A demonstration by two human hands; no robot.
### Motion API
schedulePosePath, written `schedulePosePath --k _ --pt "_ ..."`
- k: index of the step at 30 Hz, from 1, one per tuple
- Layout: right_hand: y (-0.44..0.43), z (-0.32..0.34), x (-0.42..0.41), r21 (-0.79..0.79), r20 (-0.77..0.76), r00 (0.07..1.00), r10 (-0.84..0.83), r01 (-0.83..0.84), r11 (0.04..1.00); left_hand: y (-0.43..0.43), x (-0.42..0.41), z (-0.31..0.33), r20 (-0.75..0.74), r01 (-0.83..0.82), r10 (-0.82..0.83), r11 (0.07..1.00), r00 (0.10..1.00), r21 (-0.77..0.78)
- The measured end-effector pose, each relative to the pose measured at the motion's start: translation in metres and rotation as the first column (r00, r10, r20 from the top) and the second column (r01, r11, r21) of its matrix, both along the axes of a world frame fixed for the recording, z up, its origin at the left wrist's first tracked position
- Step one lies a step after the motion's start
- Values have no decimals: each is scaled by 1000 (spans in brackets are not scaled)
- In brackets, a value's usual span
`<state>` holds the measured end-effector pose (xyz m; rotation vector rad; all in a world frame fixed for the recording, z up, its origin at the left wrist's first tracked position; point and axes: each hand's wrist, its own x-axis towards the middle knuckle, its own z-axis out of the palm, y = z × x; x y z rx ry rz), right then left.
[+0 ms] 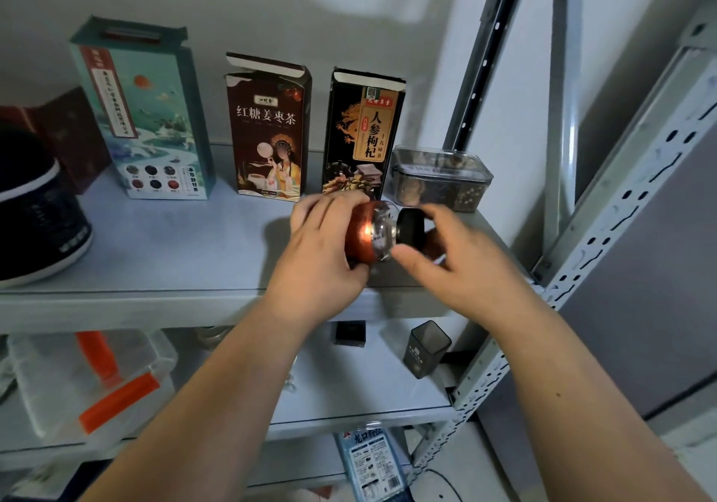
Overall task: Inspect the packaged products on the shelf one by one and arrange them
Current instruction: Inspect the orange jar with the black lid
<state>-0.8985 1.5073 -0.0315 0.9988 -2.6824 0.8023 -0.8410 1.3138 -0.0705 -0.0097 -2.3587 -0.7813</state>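
Jar (370, 234) with a red-brown body, a clear glass shoulder and a black lid (411, 226) lies on its side between both hands, over the front part of the shelf board (174, 245); whether it touches the board cannot be told. The left hand (322, 245) wraps curled fingers over the red-brown body and hides most of it. The jar's base and any label are covered, and a glare sits on the glass. The right hand (454, 253) pinches the lid, thumb below and fingers curled over its top. Just behind the left hand's fingers stands a black dragon box (362, 133), its lower edge hidden by them. Left of that stand a brown box (267, 129) and a teal box (143, 113). Behind the right hand sits a clear plastic tub (442, 179), its contents blurred. Bare board runs left of the left hand as far as a dark round pot (35, 210), cut off by the frame. The board's front edge passes under both wrists. A perforated upright (620, 199) stands to the right of the right hand. Below the forearms are a grey tin (425, 348) and a half-hidden small black box (350, 333).
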Motion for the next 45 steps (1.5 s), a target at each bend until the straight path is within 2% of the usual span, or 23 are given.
schedulePosePath --k 2,4,7,9,11,13,15,17,19,22,24,27,29,32,35,37,39,41,45 --pt "0 0 -1 -103 66 997 -35 42 994 0 1 -1 -22 10 -10 1000 1000 -3" --pt "-1 3 3 -148 120 993 19 -1 989 0 0 -1 -39 19 -19 1000 999 13" --pt "-2 7 8 -46 42 994 100 -98 994 -1 1 -1 -59 26 -23 998 998 54" --pt "-4 7 7 -11 -20 999 46 -46 999 -1 2 0 -69 31 -26 997 997 70" --pt "-7 11 8 -18 -19 999 -40 39 999 0 3 0 -68 38 -36 998 997 40" --pt "-9 15 11 -59 102 993 -57 63 996 0 3 0 -54 54 -52 998 997 26" --pt "-12 17 17 -96 190 982 17 1 995 -1 4 1 -57 71 -67 995 996 66" --pt "-15 16 20 -88 89 994 62 -54 995 -3 5 1 -76 78 -70 990 995 119" --pt "-18 15 20 -98 24 999 22 -20 995 -4 5 1 -96 86 -75 988 993 125" --pt "-22 15 20 -151 109 992 -61 77 985 -4 5 -1 -104 110 -101 989 989 93" --pt "-22 15 21 -165 141 990 -30 54 985 -5 4 -1 -88 123 -113 986 990 114" --pt "-22 14 22 -93 -25 999 38 -40 995 -7 4 -1 -73 139 -128 975 989 174" --pt "-23 16 22 -66 -119 993 12 -20 998 -7 4 -1 -70 144 -132 972 989 188" --pt "-28 17 21 -73 -111 993 -47 39 997 -8 3 -4 -89 137 -124 978 988 159" --pt "-33 12 18 -178 -58 995 -82 71 982 -5 3 -5 -110 133 -119 981 987 138" --pt "-34 9 18 -334 68 997 -41 61 941 -4 3 -3 -105 150 -134 975 985 164" --pt "-32 6 20 -483 161 985 61 24 876 -4 6 1 -78 189 -173 940 982 283" --pt "-27 -1 24 -544 156 982 107 -5 839 -5 12 4 -128 263 -230 855 965 448" --pt "-14 -19 41 -561 224 956 189 -33 827 -5 35 5 -231 392 -339 553 912 735"
